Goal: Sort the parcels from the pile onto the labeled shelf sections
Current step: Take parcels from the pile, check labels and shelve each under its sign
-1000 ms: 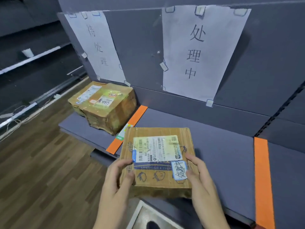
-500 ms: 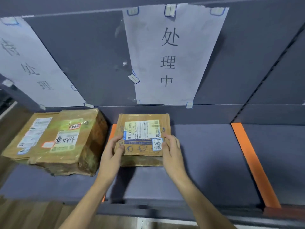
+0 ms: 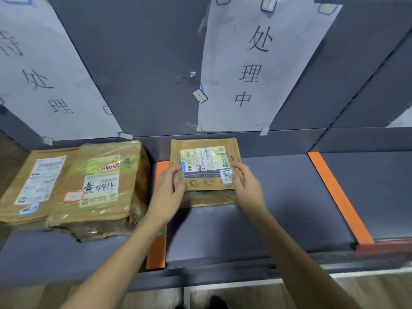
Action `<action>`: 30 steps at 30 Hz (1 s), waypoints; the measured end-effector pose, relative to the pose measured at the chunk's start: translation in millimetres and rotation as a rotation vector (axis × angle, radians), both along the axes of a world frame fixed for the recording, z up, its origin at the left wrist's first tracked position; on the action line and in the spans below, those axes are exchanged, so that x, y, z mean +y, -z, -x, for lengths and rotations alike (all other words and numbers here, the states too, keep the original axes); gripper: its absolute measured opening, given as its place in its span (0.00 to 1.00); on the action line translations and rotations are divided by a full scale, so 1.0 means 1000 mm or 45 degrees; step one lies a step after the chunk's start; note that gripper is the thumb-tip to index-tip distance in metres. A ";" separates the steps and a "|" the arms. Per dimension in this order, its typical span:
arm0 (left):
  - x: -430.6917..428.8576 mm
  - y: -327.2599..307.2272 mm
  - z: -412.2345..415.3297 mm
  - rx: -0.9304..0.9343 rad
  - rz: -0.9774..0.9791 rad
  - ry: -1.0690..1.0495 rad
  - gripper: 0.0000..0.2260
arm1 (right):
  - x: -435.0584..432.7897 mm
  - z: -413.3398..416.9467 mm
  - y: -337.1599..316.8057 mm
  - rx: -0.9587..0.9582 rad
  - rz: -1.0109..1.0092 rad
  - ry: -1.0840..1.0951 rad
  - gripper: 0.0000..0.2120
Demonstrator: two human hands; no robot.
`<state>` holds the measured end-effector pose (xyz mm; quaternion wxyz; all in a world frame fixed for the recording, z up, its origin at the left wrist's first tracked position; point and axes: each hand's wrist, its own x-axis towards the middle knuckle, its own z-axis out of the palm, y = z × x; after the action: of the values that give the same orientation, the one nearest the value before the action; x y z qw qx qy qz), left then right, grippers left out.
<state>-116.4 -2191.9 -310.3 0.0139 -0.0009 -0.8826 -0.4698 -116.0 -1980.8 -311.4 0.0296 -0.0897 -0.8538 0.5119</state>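
Shelf: a grey shelf (image 3: 278, 208) runs wide across the view, split into sections by orange strips.
Signs: the middle sign (image 3: 256, 70) is taped to the back wall right above the action, and the left sign (image 3: 44, 85) hangs over the neighbouring section.
Big parcel: the big parcel (image 3: 100, 186), wrapped in shiny tape, sits in the left section. It leans over a flat parcel (image 3: 29, 181) on its far side.
Strips: the left strip (image 3: 157, 253) and the right strip (image 3: 338, 197) mark off the middle section.
Parcel: the parcel (image 3: 205, 166) is in the middle section, deep at the back under the middle sign. Its left edge is just beside the left strip. I cannot tell whether it is fully down.
Left hand: the left hand (image 3: 169, 190) grips the parcel's left edge, thumb on top.
Right hand: the right hand (image 3: 247, 186) grips the right edge, thumb on top near the sticker (image 3: 226, 176).
Risk, boundary: it's tight on that left side! A nudge leftward on release would put the parcel over the strip and blur which section it is in.
Risk, neighbour: the left hand pulls out close to the big parcel, so a careless exit could knock it.
Risk, sign: shoving harder at the wall could catch the sign's loose bottom edge.
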 end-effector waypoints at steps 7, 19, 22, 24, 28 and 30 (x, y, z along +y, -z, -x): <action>-0.010 -0.031 0.007 -0.256 0.269 0.080 0.16 | 0.004 0.009 -0.026 -0.173 -0.366 -0.129 0.15; 0.093 -0.120 0.005 -0.191 1.081 0.909 0.27 | 0.092 -0.090 -0.125 -0.571 -0.849 -0.038 0.28; 0.165 -0.150 -0.012 -0.117 1.137 0.996 0.30 | 0.144 -0.123 -0.150 -0.554 -0.863 0.099 0.29; 0.219 -0.170 -0.029 -0.031 1.102 1.076 0.28 | 0.187 -0.149 -0.165 -0.553 -0.877 0.196 0.32; 0.338 -0.206 -0.078 0.105 1.053 1.240 0.28 | 0.295 -0.220 -0.196 -0.500 -0.927 0.392 0.32; 0.398 -0.222 -0.109 0.170 1.000 1.308 0.30 | 0.350 -0.263 -0.210 -0.503 -0.960 0.519 0.31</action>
<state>-7.6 -1794.1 -88.5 -0.1590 -0.4572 -0.8731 -0.0580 146.9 -1630.9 -101.5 -0.0033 -0.3341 -0.9344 0.1231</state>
